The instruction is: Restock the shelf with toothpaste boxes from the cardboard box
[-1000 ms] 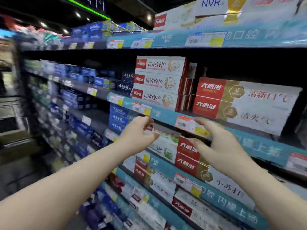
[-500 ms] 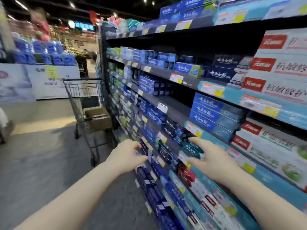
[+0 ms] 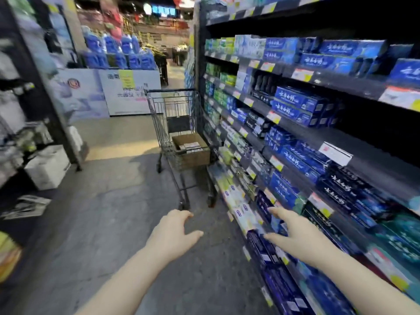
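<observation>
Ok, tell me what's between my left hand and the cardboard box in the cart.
In the head view, bare grey floor runs from the empty left hand to the cart; then only its wire basket wall stands before the cardboard box.

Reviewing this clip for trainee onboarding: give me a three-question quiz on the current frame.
1. True or false: the brown cardboard box sits inside the grey wire shopping trolley.
2. What does the left hand hold? A) a toothpaste box B) nothing C) a price tag
3. Which side of the aisle is the dark shelf of blue toothpaste boxes on?

Key: 1 true; 2 B, as with the right hand; 3 the right.
</observation>
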Demonstrator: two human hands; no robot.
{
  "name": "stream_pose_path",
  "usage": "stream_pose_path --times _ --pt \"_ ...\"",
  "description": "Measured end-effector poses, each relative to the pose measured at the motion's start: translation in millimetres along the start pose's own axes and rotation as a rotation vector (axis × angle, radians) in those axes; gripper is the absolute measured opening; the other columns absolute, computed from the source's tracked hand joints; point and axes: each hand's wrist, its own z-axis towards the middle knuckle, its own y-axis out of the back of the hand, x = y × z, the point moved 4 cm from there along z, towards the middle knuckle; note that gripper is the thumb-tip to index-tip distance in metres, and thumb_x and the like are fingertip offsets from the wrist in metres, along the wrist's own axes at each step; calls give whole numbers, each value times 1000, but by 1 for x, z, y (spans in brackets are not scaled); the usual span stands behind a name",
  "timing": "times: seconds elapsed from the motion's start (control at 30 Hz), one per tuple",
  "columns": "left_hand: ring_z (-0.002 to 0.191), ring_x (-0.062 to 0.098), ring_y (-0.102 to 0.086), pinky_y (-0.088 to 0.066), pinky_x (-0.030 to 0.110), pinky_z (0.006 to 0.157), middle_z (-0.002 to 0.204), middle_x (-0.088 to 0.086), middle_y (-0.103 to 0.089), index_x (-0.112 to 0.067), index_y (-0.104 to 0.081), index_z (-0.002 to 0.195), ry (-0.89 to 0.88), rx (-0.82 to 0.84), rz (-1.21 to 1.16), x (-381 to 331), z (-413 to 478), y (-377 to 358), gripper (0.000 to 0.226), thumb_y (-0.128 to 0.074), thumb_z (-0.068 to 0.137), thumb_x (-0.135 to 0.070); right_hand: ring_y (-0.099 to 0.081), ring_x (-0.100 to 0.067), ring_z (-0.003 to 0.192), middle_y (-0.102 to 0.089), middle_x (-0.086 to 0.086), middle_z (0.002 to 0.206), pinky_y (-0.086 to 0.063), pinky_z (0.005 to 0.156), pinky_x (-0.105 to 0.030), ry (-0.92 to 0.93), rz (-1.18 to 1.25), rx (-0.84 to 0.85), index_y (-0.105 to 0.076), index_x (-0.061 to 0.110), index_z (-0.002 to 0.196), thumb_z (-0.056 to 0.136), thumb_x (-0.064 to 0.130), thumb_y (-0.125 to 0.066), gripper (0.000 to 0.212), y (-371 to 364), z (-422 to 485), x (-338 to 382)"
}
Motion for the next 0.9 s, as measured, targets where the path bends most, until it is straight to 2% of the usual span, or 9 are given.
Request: stream_pose_path --times 0.13,0.37,0.6,0.77,0.9 --pt "122 20 -48 -41 35 102 131 3 -50 -22 -48 128 67 12 -2 47 39 5 55 -58 82 -48 -44 -12 127 -35 10 147 -38 103 -30 46 3 50 -28 33 141 84 44 -59 66 -20 66 29" --pt "119 18 -50 -42 32 100 127 2 -51 -22 -49 126 168 -4 53 112 161 34 53 -58 82 -49 -38 -12 133 -35 11 147 -36 107 -31 158 11 104 -27 32 141 84 43 -58 66 -42 226 79" --pt "122 17 -48 -40 28 99 129 1 -51 -21 -49 128 198 10 86 139 309 79 53 -58 82 -48 -39 -13 132 -36 10 147 -37 106 -31 224 3 143 -30 31 141 83 45 -59 66 -31 402 132" --pt "119 18 -49 -42 32 99 125 2 -53 -20 -52 124 221 -2 57 159 386 100 50 -58 82 -46 -40 -16 131 -38 7 146 -39 105 -33 232 -12 187 -30 31 141 83 45 -58 66 -31 493 161" --pt "116 17 -53 -43 30 98 126 2 -53 -21 -49 128 251 78 32 181 447 108 53 -58 83 -48 -41 -15 131 -38 7 146 -39 104 -32 224 -15 203 -30 31 140 84 45 -58 65 -36 556 177"
